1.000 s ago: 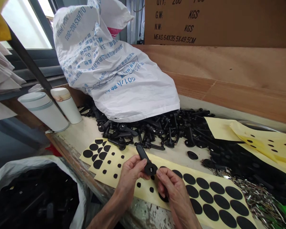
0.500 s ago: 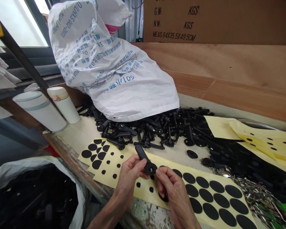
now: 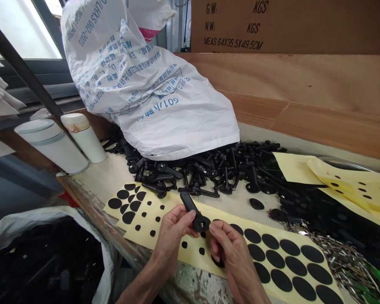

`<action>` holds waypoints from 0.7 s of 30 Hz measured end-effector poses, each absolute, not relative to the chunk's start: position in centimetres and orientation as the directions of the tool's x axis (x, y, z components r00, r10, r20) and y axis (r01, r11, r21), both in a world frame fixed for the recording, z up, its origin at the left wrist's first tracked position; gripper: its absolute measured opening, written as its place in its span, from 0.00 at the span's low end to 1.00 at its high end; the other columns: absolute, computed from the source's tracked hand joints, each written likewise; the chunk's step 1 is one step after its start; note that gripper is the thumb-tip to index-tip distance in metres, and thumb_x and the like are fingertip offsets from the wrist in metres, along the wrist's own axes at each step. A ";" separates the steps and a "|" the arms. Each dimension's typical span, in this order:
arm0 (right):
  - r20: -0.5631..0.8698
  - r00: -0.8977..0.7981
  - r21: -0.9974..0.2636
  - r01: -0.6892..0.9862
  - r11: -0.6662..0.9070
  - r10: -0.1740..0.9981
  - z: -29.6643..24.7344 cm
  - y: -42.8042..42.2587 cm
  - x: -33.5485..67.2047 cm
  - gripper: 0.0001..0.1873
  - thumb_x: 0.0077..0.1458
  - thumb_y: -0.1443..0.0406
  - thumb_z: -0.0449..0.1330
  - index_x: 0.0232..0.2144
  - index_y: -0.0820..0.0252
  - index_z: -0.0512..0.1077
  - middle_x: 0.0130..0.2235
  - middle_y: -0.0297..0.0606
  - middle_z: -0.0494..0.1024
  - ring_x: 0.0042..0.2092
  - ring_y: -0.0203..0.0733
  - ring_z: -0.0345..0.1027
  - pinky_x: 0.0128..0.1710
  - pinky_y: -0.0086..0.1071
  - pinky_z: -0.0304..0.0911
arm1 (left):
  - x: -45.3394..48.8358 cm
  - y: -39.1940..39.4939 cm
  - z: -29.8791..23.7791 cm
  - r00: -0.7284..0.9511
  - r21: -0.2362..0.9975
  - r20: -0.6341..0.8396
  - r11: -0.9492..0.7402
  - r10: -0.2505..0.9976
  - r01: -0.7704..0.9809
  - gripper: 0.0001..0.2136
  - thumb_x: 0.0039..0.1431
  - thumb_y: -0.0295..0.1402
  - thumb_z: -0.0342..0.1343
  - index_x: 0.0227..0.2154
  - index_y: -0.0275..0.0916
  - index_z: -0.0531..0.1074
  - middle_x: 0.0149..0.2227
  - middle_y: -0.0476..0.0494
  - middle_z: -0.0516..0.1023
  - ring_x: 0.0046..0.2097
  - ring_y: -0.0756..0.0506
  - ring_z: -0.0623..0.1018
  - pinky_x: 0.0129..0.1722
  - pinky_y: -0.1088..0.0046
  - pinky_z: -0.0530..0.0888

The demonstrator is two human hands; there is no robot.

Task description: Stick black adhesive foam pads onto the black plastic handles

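A black lever handle (image 3: 190, 203) with a round end and a small bright metal fitting at its centre is pinched between the thumb and fingers of my left hand (image 3: 176, 228). At the edge of the round end, my right hand (image 3: 229, 247) has its thumb and forefinger pressed together; whether anything lies between them is hidden. Both hands are over a pale yellow backing sheet (image 3: 167, 247). It carries small black dots to the left and large black round stickers (image 3: 296, 266) to the right. A smaller sheet with black stickers (image 3: 134, 206) lies at its left end.
Many black handles (image 3: 196, 177) spill from a white printed sack (image 3: 177, 122). Two flasks (image 3: 55, 147) stand left. An open bag of black parts (image 3: 47, 261) sits below the table edge. Metal pins (image 3: 348, 261) and yellow sheets (image 3: 345, 185) lie right.
The view has shifted slightly. Both hands keep nearly the same pose, with the handle still in my left hand and my right fingertips at its round end.
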State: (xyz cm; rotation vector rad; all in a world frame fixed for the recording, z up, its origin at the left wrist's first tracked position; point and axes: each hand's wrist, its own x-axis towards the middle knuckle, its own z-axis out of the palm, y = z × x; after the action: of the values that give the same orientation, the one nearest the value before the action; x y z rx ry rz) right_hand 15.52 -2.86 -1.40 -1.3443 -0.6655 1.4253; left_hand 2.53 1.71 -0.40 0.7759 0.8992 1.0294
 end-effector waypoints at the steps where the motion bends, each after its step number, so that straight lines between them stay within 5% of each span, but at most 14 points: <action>1: -0.379 0.144 -0.898 -0.296 -0.325 0.914 -1.4 -2.9 15.5 0.16 0.55 0.54 0.60 0.24 0.59 0.66 0.16 0.25 0.60 0.19 0.29 0.47 0.20 0.26 0.43 | 2.5 1.7 -0.4 0.243 0.868 -0.250 0.328 0.937 -0.372 0.08 0.57 0.35 0.58 0.32 0.34 0.72 0.29 0.44 0.75 0.30 0.50 0.71 0.28 0.76 0.70; 21: -0.341 0.225 -0.934 -0.194 -0.302 0.913 -1.1 -2.7 15.0 0.17 0.53 0.52 0.61 0.25 0.60 0.67 0.16 0.25 0.61 0.18 0.28 0.48 0.19 0.24 0.45 | 2.6 1.8 -0.3 0.235 0.872 -0.248 0.322 0.940 -0.368 0.07 0.57 0.35 0.58 0.33 0.35 0.73 0.30 0.45 0.75 0.30 0.50 0.71 0.29 0.76 0.70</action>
State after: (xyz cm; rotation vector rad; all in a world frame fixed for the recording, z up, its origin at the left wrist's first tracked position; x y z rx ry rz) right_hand 15.01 -2.74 -1.10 -1.4347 -0.7277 1.3122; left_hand 2.55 1.83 -0.26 0.7794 0.9068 1.0341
